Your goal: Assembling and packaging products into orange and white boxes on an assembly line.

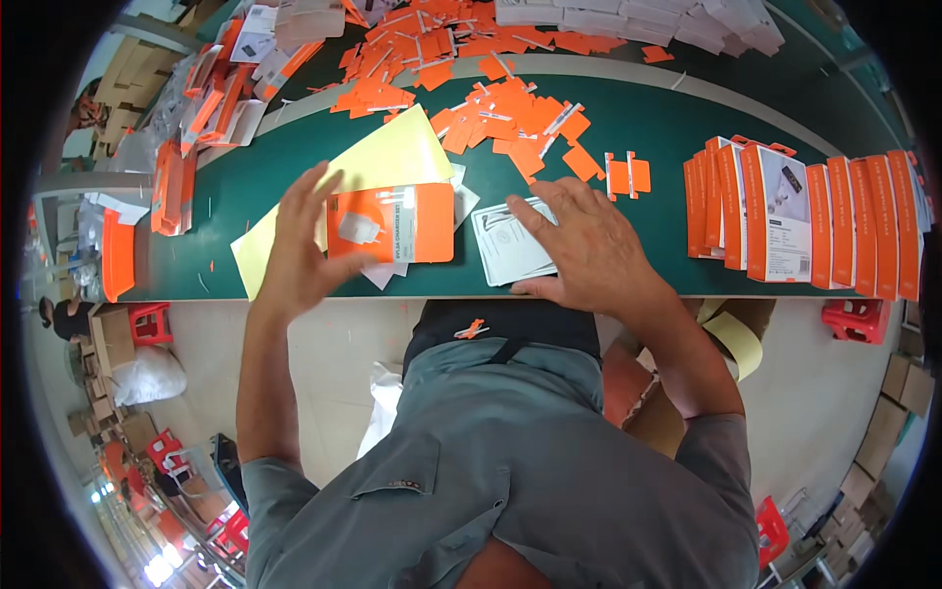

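- The orange box (397, 224) is lying flat on the green table (657, 231), in front of the person and a little to the left, with yellow sheets (392, 147) and pale papers (463, 196) peeking out around its edges.
- The left hand (309, 236) is hovering about the box's left end, its fingers spread and its thumb reaching over the lower corner; I cannot tell whether the thumb is touching the card.
- The right hand (594, 236) is arching over a stack of white leaflets (508, 245), just to the right of the box, with fingers at the upper side and thumb by the lower edge; whether it is pinching any, I cannot tell.
- The box is looking light and fairly stiff, probably thin glossy card, so a dry grip may be slipping a little; its two short ends are offering the safest hold, since the broad middle could be denting.
- The leaflets are seeming light and bendy, likely to be sliding over one another; opposite edges, squared together, are the place for taking hold.
- Loose orange tabs (505, 108) are piling up beyond, and more orange boxes (775, 211) are standing in a row at the right.
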Demonstrator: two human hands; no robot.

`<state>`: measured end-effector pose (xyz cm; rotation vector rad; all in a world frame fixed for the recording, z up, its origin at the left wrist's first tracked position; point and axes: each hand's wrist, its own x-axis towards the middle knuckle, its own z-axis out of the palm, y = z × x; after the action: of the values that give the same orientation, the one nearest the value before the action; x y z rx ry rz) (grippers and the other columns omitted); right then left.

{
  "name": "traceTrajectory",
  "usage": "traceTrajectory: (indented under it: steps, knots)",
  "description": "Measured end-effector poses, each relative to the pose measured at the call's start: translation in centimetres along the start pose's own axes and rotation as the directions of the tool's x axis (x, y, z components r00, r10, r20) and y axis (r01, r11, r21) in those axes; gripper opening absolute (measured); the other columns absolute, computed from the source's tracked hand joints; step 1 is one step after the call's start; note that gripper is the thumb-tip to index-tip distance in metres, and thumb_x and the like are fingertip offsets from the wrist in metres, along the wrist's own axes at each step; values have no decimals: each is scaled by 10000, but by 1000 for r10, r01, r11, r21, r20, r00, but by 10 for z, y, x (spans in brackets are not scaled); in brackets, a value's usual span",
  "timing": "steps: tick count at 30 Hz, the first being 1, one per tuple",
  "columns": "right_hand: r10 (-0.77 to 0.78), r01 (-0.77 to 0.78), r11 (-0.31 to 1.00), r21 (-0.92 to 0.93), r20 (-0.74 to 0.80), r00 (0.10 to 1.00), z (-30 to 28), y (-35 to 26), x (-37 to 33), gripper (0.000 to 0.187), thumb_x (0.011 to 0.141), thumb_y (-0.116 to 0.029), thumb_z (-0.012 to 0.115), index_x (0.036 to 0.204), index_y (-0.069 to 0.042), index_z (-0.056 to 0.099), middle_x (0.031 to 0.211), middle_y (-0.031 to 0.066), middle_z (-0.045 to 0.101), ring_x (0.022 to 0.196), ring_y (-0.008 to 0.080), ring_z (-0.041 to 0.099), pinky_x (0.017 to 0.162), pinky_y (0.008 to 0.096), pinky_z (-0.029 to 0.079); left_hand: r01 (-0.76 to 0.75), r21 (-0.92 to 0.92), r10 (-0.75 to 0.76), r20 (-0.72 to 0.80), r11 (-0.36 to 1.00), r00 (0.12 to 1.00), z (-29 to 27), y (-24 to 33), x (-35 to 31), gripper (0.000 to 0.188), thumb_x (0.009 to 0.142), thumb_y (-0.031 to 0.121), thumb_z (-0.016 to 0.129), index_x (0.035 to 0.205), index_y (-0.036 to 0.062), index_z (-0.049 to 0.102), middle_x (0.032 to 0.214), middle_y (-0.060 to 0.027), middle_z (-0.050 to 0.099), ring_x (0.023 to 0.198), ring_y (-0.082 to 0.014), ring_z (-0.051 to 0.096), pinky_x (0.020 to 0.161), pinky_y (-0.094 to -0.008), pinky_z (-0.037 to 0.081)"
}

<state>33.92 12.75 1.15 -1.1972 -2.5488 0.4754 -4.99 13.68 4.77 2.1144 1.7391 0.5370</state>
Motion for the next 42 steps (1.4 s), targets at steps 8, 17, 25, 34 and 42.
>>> traceTrajectory:
  steps: [8,17,25,34,42]
  knots:
    - [-3,-3,999,-46,-115,993,0,-1,-6,905,753,-356,980,1532,-83,609,1489,165,586,1361,385,562,1118,486,520,-246,198,183,292,949,939,-1,25,-1,1135,678,283,1052,1649,135,482,1603,-141,529,1483,-398,502,1234,-508,478]
    - [72,-73,997,8,-312,947,-13,-38,-1,915,723,-298,994,1515,-58,604,1412,163,625,1249,383,612,1071,468,542,-229,41,219,164,973,962,21,47,-21,1081,698,302,1050,1619,128,512,1544,-158,542,1410,-399,536,1160,-493,531]
    - [-46,71,993,90,-250,967,-16,-48,0,869,785,-218,969,1539,-42,574,1448,182,615,1317,385,597,1092,469,539,-296,141,266,197,945,944,29,63,-24,1136,640,240,1074,1618,135,506,1534,-157,550,1405,-396,550,1129,-488,569]
    - [259,-24,744,668,-256,931,16,-47,-24,605,986,-260,853,1475,6,616,1566,229,548,1488,348,522,1144,447,507,-293,-33,295,63,955,954,40,62,-36,1086,667,293,1056,1602,109,537,1475,-170,584,1341,-386,572,1099,-492,551]
    - [34,164,886,433,-415,909,4,-47,-19,481,1059,-256,779,1429,17,639,1514,247,595,1308,332,661,1064,417,553,-161,-447,261,174,880,949,47,80,-44,1074,728,335,1039,1635,79,524,1455,-151,620,1341,-333,625,1143,-444,517]
